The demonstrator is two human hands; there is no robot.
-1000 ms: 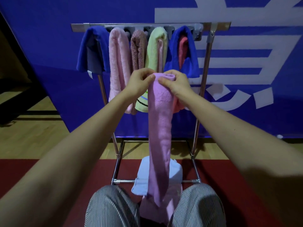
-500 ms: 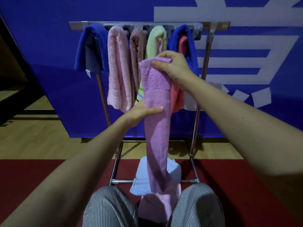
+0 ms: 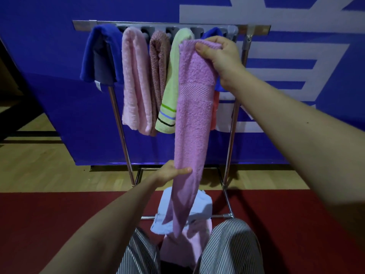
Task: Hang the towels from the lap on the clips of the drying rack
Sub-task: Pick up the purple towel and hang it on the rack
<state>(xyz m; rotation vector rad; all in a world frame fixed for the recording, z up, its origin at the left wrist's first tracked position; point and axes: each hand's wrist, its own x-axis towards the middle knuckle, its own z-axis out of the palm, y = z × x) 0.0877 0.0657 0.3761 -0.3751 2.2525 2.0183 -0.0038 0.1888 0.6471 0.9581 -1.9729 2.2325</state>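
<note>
Our right hand [image 3: 221, 58] pinches the purple towel's [image 3: 192, 115] top by the rack's [image 3: 171, 26] right end; our left hand [image 3: 169, 173] grips it lower down.

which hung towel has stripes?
The light green towel, fourth from the left on the drying rack: coloured stripes cross its lower end; nothing else hanging there shows stripes.

Lilac towel [image 3: 194, 115]: long and narrow, hanging upright in front of the rack; right hand [image 3: 221, 56] pinches its top, left hand [image 3: 169, 173] grips it lower down.
Lap towels: light blue towel [image 3: 203, 206] and pale pink towel [image 3: 189, 240], crumpled between the knees.
Drying rack [image 3: 254, 28]: metal frame with grey clips [image 3: 171, 29] along the top bar (several towels hang there).
</note>
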